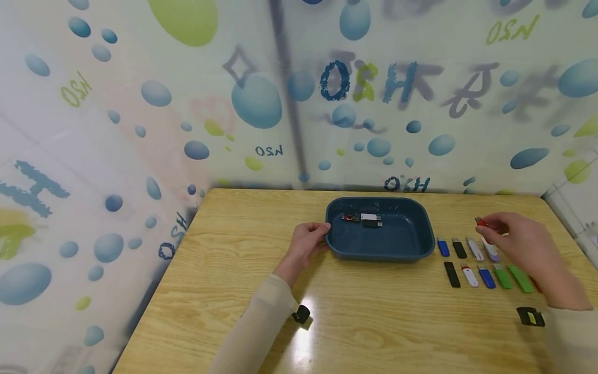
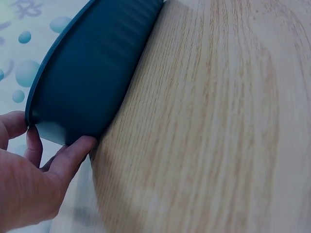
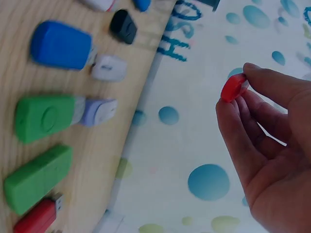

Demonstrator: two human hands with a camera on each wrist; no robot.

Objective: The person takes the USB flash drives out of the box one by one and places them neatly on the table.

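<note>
My left hand (image 1: 306,241) holds the left end of a dark blue plastic basin (image 1: 378,256); in the left wrist view its fingers (image 2: 73,154) lie against the basin's outer wall. Inside are a red-and-black USB stick (image 1: 351,218), a white one (image 1: 370,217) and a black one (image 1: 372,224). Right of the basin, my right hand (image 1: 525,241) pinches a red USB stick (image 3: 232,88) between thumb and fingertips, raised above the table. Much of that stick is hidden by the fingers. Below this hand lie two rows of USB sticks, among them a blue one (image 1: 443,248) and a green one (image 1: 520,279).
The wooden table (image 1: 224,249) meets a patterned curtain (image 1: 261,104) along its back edge. Another red USB stick (image 3: 36,218) lies at the right end of the front row, mostly behind the right wrist in the head view.
</note>
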